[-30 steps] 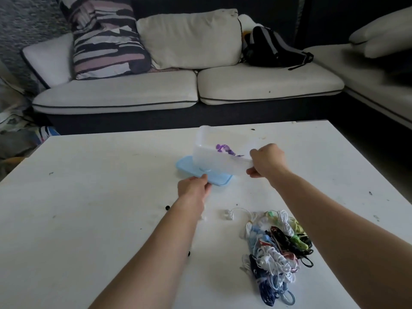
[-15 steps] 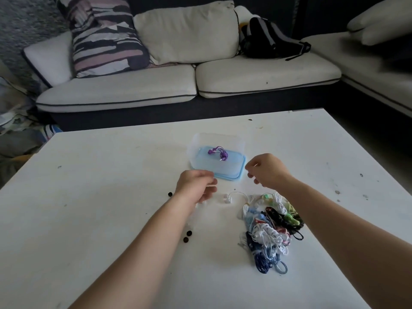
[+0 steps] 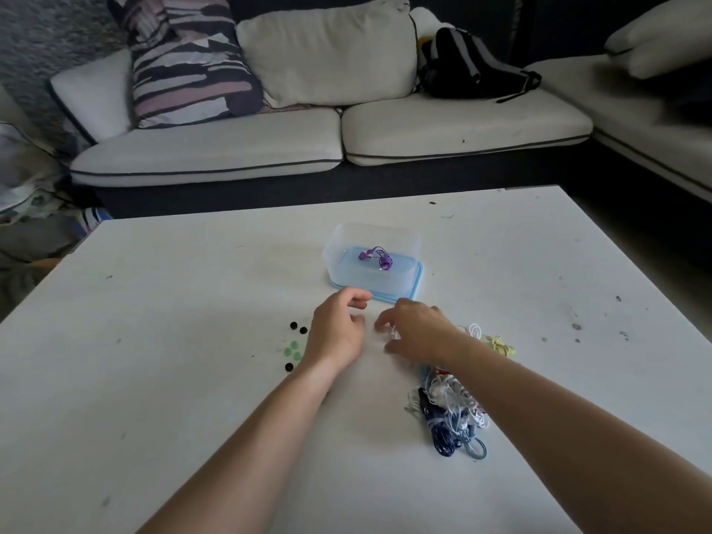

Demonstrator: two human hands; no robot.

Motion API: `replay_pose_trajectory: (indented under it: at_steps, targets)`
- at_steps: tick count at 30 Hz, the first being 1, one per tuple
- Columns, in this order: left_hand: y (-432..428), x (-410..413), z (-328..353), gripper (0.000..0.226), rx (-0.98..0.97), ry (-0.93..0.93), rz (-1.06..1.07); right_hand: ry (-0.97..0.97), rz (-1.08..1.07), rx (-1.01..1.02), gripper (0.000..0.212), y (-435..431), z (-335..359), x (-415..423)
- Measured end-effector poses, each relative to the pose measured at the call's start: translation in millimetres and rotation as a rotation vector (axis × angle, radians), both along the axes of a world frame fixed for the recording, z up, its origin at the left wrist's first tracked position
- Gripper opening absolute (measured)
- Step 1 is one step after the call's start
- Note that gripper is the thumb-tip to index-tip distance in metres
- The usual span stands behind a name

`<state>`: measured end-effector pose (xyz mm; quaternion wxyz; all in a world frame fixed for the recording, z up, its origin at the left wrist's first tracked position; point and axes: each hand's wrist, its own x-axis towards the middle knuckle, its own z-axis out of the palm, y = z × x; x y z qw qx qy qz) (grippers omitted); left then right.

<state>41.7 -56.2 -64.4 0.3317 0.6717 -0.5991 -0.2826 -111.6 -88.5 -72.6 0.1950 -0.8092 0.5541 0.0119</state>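
Caution: the white earphone lies on the table between your 2 hands, just in front of the clear container, and its cord probably runs back into the tangled pile of earphones beside your right forearm. Lifting it quickly could drag the pile along or tighten a knot. A snagged cord could also scatter the loose black ear tips and green ear tips near your left wrist. Your left hand hovers with fingers loosely curled and thumb apart, holding nothing visible. Your right hand arches over the earphone, fingertips down; whether they pinch it cannot be told, because the fingers hide the contact. The earphone shows only as a small, blurred white shape, judged thin, light and limp. 1 purple earphone set already lies in the container
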Motion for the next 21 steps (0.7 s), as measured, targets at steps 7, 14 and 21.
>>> replay_pose_trajectory:
  at_steps: [7,14,21]
  targets:
    - [3.9,43.0,26.9,0.024,-0.074,0.048,0.091,-0.52,-0.233,0.008,0.015,3.1,20.8,-3.3]
    - [26.7,71.5,36.5,0.014,0.049,-0.082,-0.032,-1.087,-0.435,0.289,0.013,36.7,79.4,-16.2]
    - [20.6,49.5,8.6,0.015,0.052,-0.433,-0.208,-1.258,-0.555,0.489,0.008,68.6,94.8,-24.2]
